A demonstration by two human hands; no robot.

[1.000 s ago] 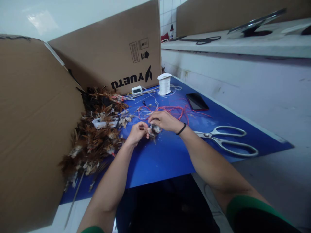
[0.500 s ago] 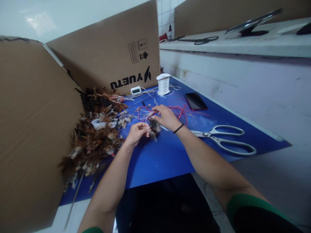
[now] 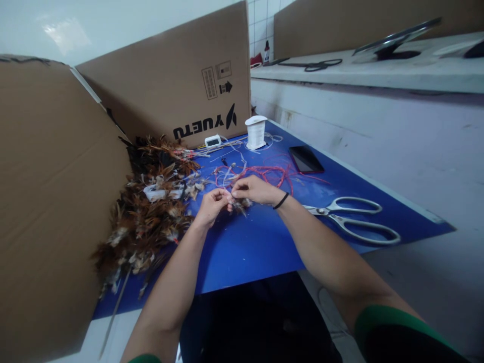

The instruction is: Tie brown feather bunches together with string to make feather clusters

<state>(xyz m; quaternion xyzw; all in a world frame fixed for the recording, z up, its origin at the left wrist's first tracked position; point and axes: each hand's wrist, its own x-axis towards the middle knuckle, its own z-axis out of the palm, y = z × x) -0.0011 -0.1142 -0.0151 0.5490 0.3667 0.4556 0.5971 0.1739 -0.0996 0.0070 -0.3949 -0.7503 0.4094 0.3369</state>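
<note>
Feather work, apparently midway

Blue table [image 3: 260, 252]: beneath the work.
Feather pile [image 3: 145, 217], nine o'clock: red shows at some ends, perhaps finished pieces.
Scissors [image 3: 350, 217], three o'clock: lying untouched.
Right hand [image 3: 257, 190], centre: thumb and fingertips pinched together; contents too small to tell.
Left hand [image 3: 212, 205], at its nine o'clock: pinching, it seems, one feather tuft [image 3: 239, 206].
Tuft, four o'clock of left fingertips: judged unfinished.

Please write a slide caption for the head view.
Left hand and right hand close together at a small feather bunch, silver scissors on the blue table.
</note>
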